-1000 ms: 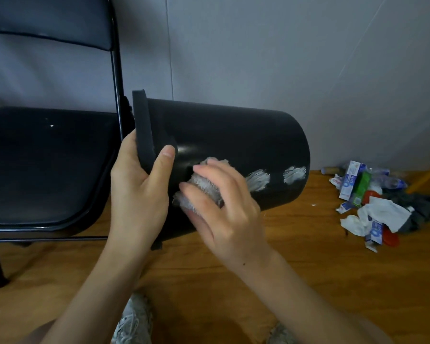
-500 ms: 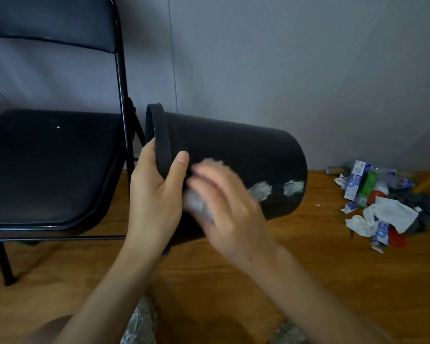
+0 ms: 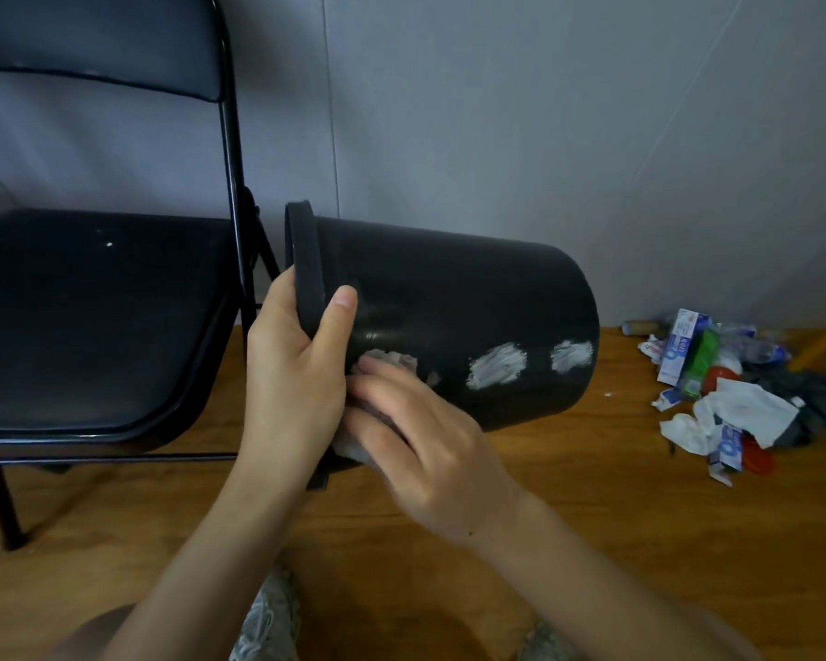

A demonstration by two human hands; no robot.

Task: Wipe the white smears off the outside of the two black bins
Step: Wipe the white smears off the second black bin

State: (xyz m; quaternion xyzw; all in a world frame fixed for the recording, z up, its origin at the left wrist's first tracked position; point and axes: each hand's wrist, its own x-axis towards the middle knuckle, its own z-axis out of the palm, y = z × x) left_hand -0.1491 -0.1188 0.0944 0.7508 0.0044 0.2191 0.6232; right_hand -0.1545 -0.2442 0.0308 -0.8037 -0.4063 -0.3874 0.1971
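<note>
Above the wooden floor [image 3: 592, 493], just right of the black folding chair [image 3: 91, 317], I see the black bin [image 3: 449, 288] held on its side, rim to the left and base to the right. My left hand [image 3: 292, 374] grips that rim: the thumb curls over the outer wall, the other fingers tuck out of sight inside the opening. My right hand [image 3: 425, 450] presses a crumpled grey-white cloth [image 3: 387, 362] against the bin's lower side near the rim, fingers bent over the wad and close together; how tightly they clasp it I cannot tell, as they are blurred. Two white smears [image 3: 497, 367] sit further right on the wall, toward the base. A litter pile [image 3: 725, 398] of cartons and paper lies on the floor by the wall, well apart from the bin.
</note>
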